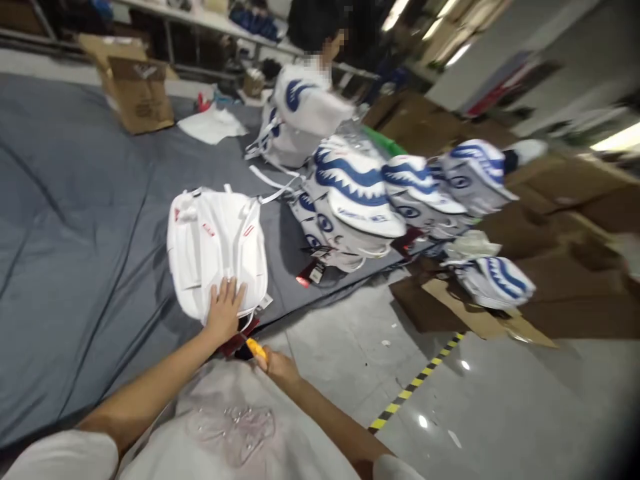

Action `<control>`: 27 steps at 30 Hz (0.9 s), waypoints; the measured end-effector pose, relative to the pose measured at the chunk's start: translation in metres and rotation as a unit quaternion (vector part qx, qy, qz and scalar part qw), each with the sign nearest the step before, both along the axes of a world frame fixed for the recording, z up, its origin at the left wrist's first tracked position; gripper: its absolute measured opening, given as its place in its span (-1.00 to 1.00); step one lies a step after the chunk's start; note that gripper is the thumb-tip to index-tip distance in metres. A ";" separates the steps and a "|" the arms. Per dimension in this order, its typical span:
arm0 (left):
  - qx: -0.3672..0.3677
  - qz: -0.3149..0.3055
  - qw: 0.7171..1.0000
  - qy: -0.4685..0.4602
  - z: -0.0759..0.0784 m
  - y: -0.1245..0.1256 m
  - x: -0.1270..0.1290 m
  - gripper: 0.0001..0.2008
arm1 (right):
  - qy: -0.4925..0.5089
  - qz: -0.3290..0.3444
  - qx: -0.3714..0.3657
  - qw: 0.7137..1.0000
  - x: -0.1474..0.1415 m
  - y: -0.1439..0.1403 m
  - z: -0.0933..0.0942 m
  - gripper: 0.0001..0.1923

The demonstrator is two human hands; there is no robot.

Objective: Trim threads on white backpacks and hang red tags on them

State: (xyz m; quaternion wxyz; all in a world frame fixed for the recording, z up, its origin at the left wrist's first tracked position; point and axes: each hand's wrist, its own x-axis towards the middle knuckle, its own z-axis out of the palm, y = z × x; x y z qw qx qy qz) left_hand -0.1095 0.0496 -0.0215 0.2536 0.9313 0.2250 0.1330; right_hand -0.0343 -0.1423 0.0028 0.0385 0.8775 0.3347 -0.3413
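Note:
A white backpack (227, 233) lies on the grey cloth-covered table with its shoulder straps facing up. My left hand (225, 310) rests on the backpack's near edge, fingers stretched out over its surface. Just to the right and nearer my body, my right hand (277, 365) is closed around a small yellow-handled tool (256, 347); its dark, thin tip points toward the backpack's edge, and I cannot make out its exact kind. A dark red tag (234, 345) shows beneath my left hand. A white label (264, 303) sticks out at the backpack's lower right corner.
White-and-blue printed bags (355, 193) stand piled along the table's right edge. A cardboard box (140, 93) and a white sheet (213, 125) lie at the back. Large cartons (575, 280) stand on the right; striped tape (417, 381) crosses the floor. Another person (320, 27) stands beyond the table.

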 end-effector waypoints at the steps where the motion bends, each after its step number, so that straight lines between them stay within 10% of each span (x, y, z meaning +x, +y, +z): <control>1: 0.056 -0.019 0.998 0.038 -0.008 0.001 0.010 -0.12 | 0.004 -0.010 0.012 1.000 0.002 0.001 0.000 -0.56; 6: 0.102 -0.042 0.992 0.054 -0.015 0.031 0.054 -0.15 | 0.023 -0.073 0.095 0.993 0.011 0.007 0.007 -0.56; 11: -0.059 0.121 0.985 -0.112 0.053 0.062 0.081 -0.25 | -0.017 -0.109 0.210 0.972 0.005 0.030 0.038 -0.57; 15: -0.237 0.258 0.839 -0.416 0.085 0.066 0.086 -0.12 | -0.062 -0.066 0.271 0.958 -0.004 0.036 0.052 -0.63; 18: -0.323 0.264 0.778 -0.469 0.065 0.044 0.065 -0.27 | -0.071 -0.043 0.279 0.957 -0.003 0.024 0.039 -0.65; 23: -0.353 0.180 0.886 -0.241 0.012 -0.014 -0.011 -0.61 | -0.049 -0.066 0.210 0.974 0.016 -0.008 -0.009 -0.65; 27: -0.250 0.161 0.947 -0.121 0.007 -0.008 -0.043 -0.53 | -0.027 -0.070 0.138 0.988 0.031 -0.033 -0.037 -0.61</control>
